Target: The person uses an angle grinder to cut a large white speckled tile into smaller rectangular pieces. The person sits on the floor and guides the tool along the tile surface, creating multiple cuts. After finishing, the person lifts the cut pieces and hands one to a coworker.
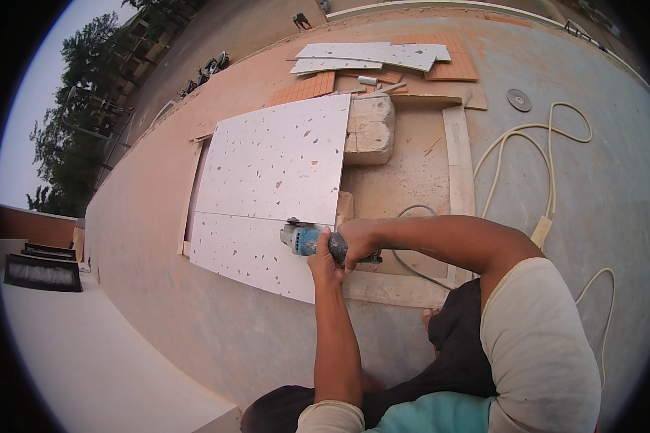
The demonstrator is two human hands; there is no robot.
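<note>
A teal angle grinder lies across the white speckled tile, with its grey head at a thin line that runs across the tile. My left hand is closed around the middle of the grinder's body. Just to its right, my right hand grips the dark rear part. The grinder's disc is mostly hidden at this angle, and I cannot tell whether it spins or touches the tile. A dark cord loops behind my right forearm.
The tile rests over a wooden frame and a pale, worn block. Offcuts of speckled tile lie on orange tiles beyond. A loose grey disc and a cream cable are on the floor at right.
</note>
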